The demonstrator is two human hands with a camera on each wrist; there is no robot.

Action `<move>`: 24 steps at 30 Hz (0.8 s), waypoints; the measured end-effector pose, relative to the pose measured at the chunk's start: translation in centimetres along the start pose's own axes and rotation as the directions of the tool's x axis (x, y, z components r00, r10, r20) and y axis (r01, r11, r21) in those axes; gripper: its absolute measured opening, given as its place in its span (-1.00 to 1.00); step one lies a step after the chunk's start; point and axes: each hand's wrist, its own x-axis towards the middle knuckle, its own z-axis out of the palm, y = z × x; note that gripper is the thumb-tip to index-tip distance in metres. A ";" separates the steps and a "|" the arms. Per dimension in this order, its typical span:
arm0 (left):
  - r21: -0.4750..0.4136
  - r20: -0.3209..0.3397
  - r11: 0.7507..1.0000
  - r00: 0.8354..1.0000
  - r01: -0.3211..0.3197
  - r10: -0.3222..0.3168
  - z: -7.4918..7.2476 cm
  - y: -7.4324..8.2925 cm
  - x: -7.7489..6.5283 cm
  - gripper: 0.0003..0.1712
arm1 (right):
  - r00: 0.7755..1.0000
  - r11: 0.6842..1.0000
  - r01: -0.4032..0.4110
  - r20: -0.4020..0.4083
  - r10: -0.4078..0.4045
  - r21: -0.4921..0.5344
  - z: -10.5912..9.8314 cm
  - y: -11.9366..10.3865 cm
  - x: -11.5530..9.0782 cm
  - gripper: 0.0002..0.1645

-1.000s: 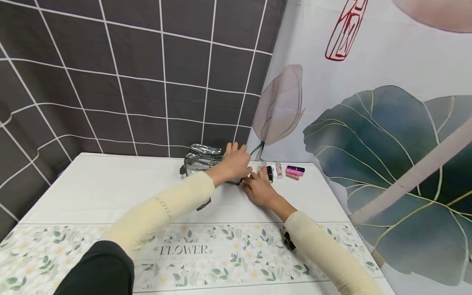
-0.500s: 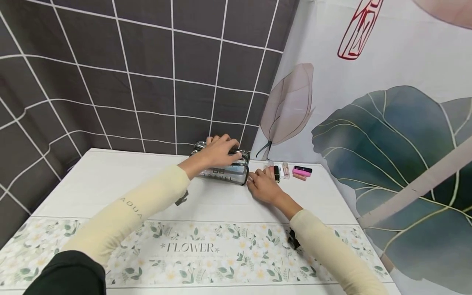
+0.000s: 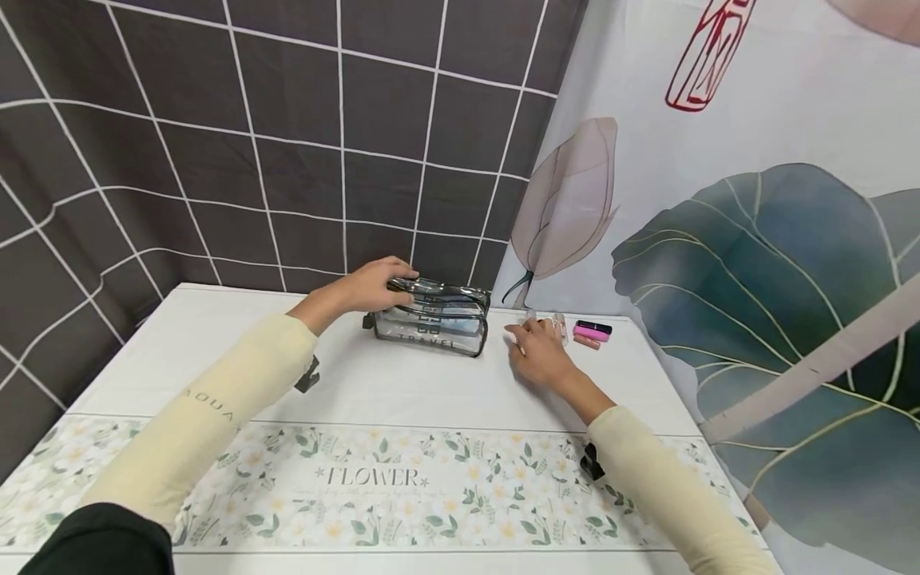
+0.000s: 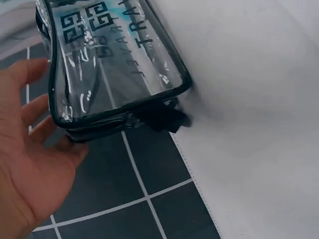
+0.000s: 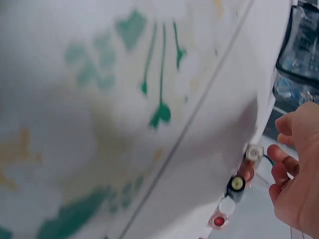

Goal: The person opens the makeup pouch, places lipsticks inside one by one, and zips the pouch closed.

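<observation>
A clear travel bag [image 3: 431,329] with black piping stands near the back edge of the table. My left hand [image 3: 368,287] is at the bag's left end, by its top edge. In the left wrist view, the loosely bent fingers [image 4: 41,128] reach beside and partly behind the bag; firm contact cannot be told. To the right of the bag, my right hand [image 3: 542,358] hovers by a row of small cosmetic tubes, hiding most of them in the head view. In the right wrist view its fingers are loosely curled beside a black tube [image 5: 237,184] and hold nothing visible.
Right of the row lie a pink and black tube [image 3: 592,331] and a brownish tube [image 3: 586,342]. A dark gridded cloth [image 3: 287,160] hangs behind the white table [image 3: 237,335], and a floral cloth [image 3: 776,279] hangs at the right.
My left hand has moved left along the top of the bag to its left end, uncovering the front. The right hand has drawn away from the bag to the right, over the tubes.
</observation>
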 end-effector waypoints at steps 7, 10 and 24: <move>-0.023 0.031 1.000 0.999 0.013 -0.012 0.9 -0.3 -0.4 -0.14 | 0.996 0.996 -0.086 0.024 0.087 -0.032 -1.8 0.3 0.5 -0.41; -0.008 0.028 1.000 0.999 0.029 -0.028 1.2 -0.1 -0.5 -0.12 | 0.994 0.994 -0.105 0.040 0.106 -0.038 -2.0 0.6 0.8 -0.36; 0.002 0.015 0.997 0.997 0.079 -0.079 2.1 0.2 -1.3 -0.03 | 0.966 0.984 -0.140 0.203 0.160 -0.108 -2.2 1.3 2.3 -0.05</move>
